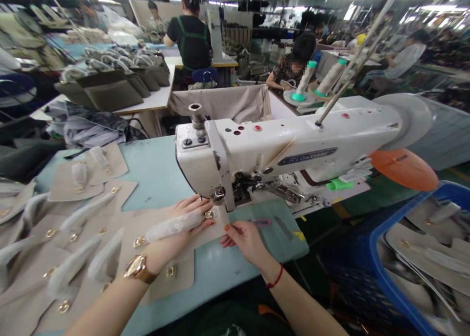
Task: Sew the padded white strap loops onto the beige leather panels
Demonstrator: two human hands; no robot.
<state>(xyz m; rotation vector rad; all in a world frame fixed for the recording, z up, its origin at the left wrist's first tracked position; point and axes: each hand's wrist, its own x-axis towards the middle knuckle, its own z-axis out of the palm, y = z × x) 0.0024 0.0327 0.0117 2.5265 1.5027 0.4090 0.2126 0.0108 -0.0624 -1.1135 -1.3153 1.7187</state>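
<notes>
A beige bag panel point(141, 218) with gold fittings and a plastic-wrapped handle point(176, 228) lies under the head of a white sewing machine point(257, 145). My left hand point(183, 243) rests flat on this panel, fingers stretched toward the needle area, and the wrapped handle crosses over the back of it. Thumb and fingers of my right hand point(244, 238) pinch the panel's right edge, just in front of the presser foot. The needle itself is hard to make out. Pink-handled thread snips point(261, 222) lie on the machine bed beyond my right hand.
More panels with wrapped handles point(73, 272) cover the table's left side. At the right stands a blue basket point(374, 243) holding similar panels. An orange disc point(404, 169) sits below the handwheel. Thread cones point(304, 81) rise behind the machine; co-workers point(189, 37) work farther back.
</notes>
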